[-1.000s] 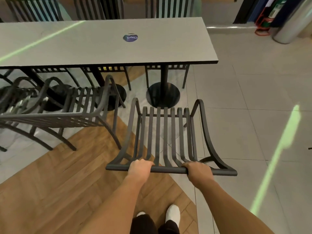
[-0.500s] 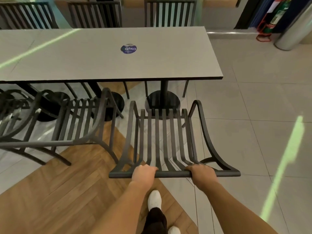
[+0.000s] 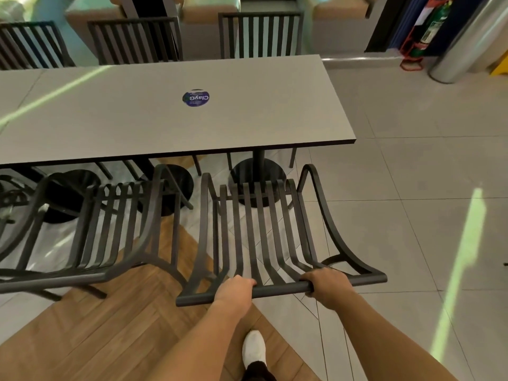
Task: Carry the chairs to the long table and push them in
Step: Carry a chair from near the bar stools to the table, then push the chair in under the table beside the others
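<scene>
At the near edge, underfoot: one white shoe on the wood-patterned floor, where it meets grey tile.
Left hand: curled over the top rail of the held chair, fingers wrapped round the bar, left of its middle.
Right hand: likewise wrapped round the same rail, right of its middle; both hands closed on it, about equally near.
Held chair: dark slatted metal, backrest nearest the person, seat and arm loops pointing away toward the table; whether its legs touch the floor cannot be told.
Key relation: the chair lies straight ahead of both hands, its front-to-back axis roughly square to the table's long near edge; the front of the seat sits just short of that edge, near the right-end pedestal base. In my judgement a straight forward push, even on both hands, would slide it under.
Neighbouring chair: same make, just to the left, close beside the held one, not fully tucked.
Long table: grey top running left to right, a round blue sticker on it.
Far side: three slatted chairs pushed in.
Far right corner: a fire extinguisher by the wall.
</scene>
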`<action>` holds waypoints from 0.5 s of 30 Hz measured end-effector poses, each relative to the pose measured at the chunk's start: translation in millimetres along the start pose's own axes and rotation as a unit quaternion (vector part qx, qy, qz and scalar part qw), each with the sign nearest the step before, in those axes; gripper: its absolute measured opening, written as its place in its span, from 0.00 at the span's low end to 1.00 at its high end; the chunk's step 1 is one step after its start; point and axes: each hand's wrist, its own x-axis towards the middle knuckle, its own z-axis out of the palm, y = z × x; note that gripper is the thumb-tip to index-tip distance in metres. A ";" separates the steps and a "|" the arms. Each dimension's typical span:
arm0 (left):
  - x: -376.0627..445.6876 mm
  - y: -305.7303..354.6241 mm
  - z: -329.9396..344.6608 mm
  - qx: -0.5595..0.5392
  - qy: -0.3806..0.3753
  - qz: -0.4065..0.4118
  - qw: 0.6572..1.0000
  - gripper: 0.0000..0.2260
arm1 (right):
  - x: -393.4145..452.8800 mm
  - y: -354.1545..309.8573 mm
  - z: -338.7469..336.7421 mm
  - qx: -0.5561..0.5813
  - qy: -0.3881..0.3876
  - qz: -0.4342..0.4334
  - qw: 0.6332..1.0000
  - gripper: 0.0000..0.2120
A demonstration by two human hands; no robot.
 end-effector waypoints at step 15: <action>29.4 82.6 -94.7 -0.104 -0.018 0.065 0.992 0.22 | -15.4 82.9 -58.0 0.260 0.033 0.087 0.961 0.20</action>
